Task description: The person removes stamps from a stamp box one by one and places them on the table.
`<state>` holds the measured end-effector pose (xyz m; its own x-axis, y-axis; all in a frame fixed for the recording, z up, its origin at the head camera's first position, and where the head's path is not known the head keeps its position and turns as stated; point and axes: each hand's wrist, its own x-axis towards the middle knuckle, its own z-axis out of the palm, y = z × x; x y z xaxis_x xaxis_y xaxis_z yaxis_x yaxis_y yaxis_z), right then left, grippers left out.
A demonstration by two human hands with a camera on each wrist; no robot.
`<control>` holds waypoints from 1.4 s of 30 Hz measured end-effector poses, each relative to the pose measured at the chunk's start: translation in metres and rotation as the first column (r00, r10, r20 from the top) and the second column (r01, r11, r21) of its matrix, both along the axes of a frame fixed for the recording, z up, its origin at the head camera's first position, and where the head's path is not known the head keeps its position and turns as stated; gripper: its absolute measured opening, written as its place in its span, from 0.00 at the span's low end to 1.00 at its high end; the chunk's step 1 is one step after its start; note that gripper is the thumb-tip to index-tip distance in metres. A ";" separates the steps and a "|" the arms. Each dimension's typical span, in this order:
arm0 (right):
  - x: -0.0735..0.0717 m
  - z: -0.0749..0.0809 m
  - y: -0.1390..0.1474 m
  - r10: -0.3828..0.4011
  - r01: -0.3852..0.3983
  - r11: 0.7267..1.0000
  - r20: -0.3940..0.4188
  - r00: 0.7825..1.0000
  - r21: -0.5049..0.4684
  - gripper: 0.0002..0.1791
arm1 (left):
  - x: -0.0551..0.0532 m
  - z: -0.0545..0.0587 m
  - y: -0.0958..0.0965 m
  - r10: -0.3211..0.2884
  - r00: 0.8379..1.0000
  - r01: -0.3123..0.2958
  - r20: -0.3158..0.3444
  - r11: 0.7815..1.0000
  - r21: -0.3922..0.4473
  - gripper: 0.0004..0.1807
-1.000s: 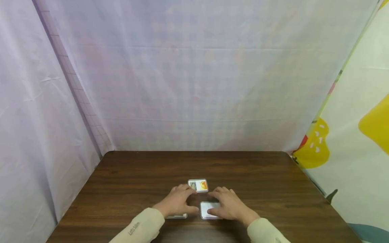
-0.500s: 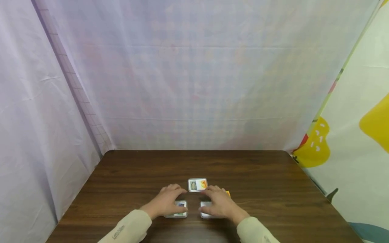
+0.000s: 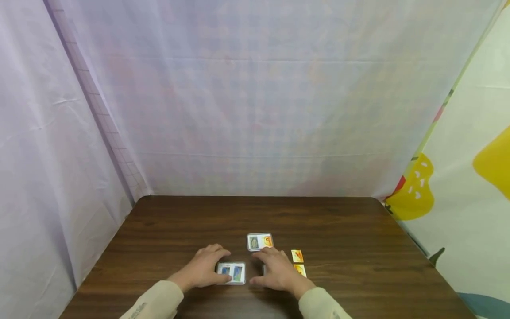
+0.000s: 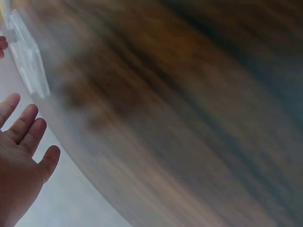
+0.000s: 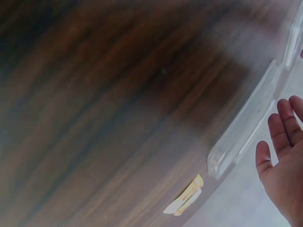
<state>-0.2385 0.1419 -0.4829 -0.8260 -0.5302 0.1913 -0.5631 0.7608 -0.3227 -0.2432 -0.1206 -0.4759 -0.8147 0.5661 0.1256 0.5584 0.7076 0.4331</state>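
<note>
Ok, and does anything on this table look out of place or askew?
Two small yellow-orange cards lie loose on the tabletop beside the right hand, slightly askew, whereas the far case seems to hold its pictures. No spill or damage shows.

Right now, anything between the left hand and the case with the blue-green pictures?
Nothing visible. The left hand is at the left of the case, its thumb overlapping it in the head view; contact can't be told. The right hand is on the other side, not between.

Our left hand [image 3: 204, 266] and right hand [image 3: 276, 269] are bare; our left sleeve [image 3: 158, 297] is cream with small dark lettering [image 3: 137, 311], our right sleeve [image 3: 320, 303] cream with a partly visible dark marking [image 3: 335, 315].
</note>
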 end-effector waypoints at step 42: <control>-0.002 -0.008 -0.026 -0.011 0.006 0.994 0.043 0.999 0.106 0.38 | 0.002 -0.010 -0.008 0.000 1.000 -0.003 -0.025 0.992 -0.128 0.40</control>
